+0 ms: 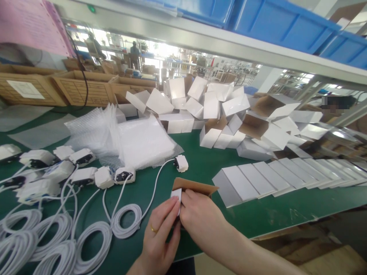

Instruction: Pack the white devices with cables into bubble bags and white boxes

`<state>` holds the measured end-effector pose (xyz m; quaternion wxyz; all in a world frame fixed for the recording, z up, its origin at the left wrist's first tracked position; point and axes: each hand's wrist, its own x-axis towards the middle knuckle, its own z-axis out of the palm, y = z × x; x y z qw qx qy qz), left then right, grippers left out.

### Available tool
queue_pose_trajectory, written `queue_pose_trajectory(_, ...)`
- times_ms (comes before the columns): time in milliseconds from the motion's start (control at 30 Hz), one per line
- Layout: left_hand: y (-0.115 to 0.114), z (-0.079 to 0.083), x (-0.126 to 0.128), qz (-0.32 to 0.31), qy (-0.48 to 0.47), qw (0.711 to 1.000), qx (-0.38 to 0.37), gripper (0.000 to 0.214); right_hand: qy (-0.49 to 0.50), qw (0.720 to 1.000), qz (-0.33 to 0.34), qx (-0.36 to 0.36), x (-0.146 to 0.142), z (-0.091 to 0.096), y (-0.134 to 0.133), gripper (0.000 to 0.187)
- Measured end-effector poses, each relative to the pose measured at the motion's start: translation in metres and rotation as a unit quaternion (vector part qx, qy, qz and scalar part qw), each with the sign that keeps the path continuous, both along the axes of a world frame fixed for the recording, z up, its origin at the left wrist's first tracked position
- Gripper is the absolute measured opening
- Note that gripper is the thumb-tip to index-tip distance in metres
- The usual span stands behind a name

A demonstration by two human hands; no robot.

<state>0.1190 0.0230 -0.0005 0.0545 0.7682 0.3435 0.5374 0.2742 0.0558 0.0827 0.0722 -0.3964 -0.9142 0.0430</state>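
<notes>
Both my hands meet at the near edge of the green table around a small carton, white outside and brown inside, with its flap open. My left hand, a ring on one finger, pinches the carton's white near end. My right hand is closed over the carton from the right. Just beyond lies a white plug whose white cable runs to a coil on my left.
Several white adapters with coiled cables lie at the left. Bubble-wrap bags sit behind them. A heap of folded white cartons is at the back; a row of flat cartons fans out right. Cardboard boxes stand far left, blue bins overhead.
</notes>
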Motion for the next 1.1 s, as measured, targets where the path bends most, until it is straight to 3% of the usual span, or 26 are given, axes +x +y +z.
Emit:
queue_pose_trajectory(67, 0.003, 0.001, -0.003, -0.007, 0.009, 1.0, 0.006, 0.055, 0.109, 0.993, 0.032, -0.043, 0.013, 0.012, -0.001, 0.022)
queue_pose_trajectory(133, 0.006, 0.001, -0.006, -0.022, 0.03, 0.999, 0.004, 0.047, 0.262, 0.964, 0.032, -0.041, 0.035, 0.02, -0.005, 0.025)
queue_pose_trajectory(200, 0.008, -0.001, -0.01, -0.041, 0.065, 0.997, 0.004, 0.036, 0.41, 0.911, -0.035, 0.015, 0.059, 0.016, -0.013, 0.023)
queue_pose_trajectory(267, 0.009, -0.003, -0.012, -0.051, 0.09, 0.995, 0.002, 0.032, 0.538, 0.83, -0.137, 0.048, 0.076, -0.001, -0.022, 0.019)
queue_pose_trajectory(300, 0.009, -0.003, -0.012, -0.051, 0.095, 0.994, 0.003, 0.031, 0.59, 0.788, -0.175, 0.021, 0.08, -0.013, -0.026, 0.016)
queue_pose_trajectory(367, 0.01, -0.002, -0.012, -0.053, 0.099, 0.994, 0.01, 0.028, 0.651, 0.722, -0.207, -0.108, 0.078, -0.039, -0.03, 0.022)
queue_pose_trajectory(433, 0.011, 0.002, -0.011, -0.059, 0.107, 0.992, 0.019, 0.026, 0.656, 0.682, -0.199, -0.255, 0.068, -0.06, -0.031, 0.036)
queue_pose_trajectory(500, 0.011, 0.006, -0.01, -0.07, 0.12, 0.99, 0.022, 0.026, 0.653, 0.655, -0.186, -0.332, 0.057, -0.071, -0.028, 0.044)
queue_pose_trajectory(700, 0.011, 0.012, 0.005, -0.069, 0.169, 0.982, 0.043, 0.034, 0.647, 0.649, -0.184, -0.355, 0.048, -0.069, -0.019, 0.045)
queue_pose_trajectory(867, 0.012, 0.014, 0.017, -0.067, 0.181, 0.98, 0.043, 0.037, 0.709, 0.567, -0.191, -0.374, 0.052, -0.074, -0.018, 0.05)
queue_pose_trajectory(933, 0.012, 0.016, 0.017, -0.073, 0.183, 0.98, 0.03, 0.036, 0.727, 0.55, -0.174, -0.372, 0.052, -0.076, -0.019, 0.05)
queue_pose_trajectory(1100, 0.011, 0.021, 0.019, -0.046, 0.231, 0.971, 0.048, 0.029, 0.702, 0.597, -0.163, -0.351, 0.05, -0.078, -0.023, 0.053)
